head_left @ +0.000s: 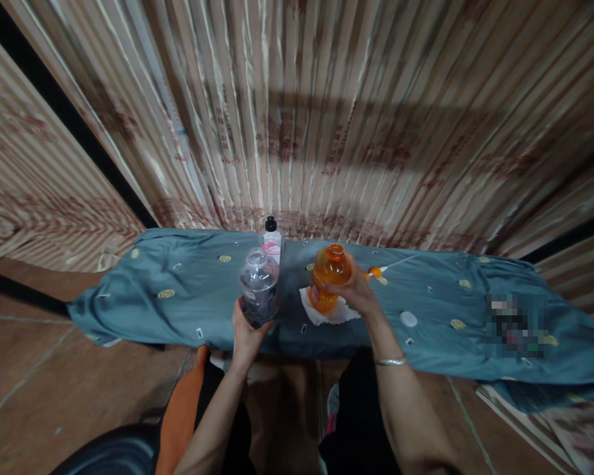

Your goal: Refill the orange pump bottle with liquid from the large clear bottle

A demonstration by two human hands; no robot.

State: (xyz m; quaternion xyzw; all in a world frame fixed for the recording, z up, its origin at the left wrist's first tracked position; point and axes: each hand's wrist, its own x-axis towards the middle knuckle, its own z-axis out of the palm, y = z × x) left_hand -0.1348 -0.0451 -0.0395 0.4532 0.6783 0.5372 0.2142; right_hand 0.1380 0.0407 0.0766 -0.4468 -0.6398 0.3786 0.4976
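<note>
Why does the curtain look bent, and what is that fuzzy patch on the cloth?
Head view: the wide lens bows the curtain outward; a broad shadow band crosses it; dim light, soft focus at the edges; the patch on the cloth is pixelated blur, its content hidden.

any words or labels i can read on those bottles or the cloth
None can be read.
Small white bottle with black cap: pink label, print too blurred.
Orange plastic bottle in the right hand: no legible label.
Clear plastic bottle in the left hand: none visible.
Blue-grey patterned cloth: motifs only.
</note>
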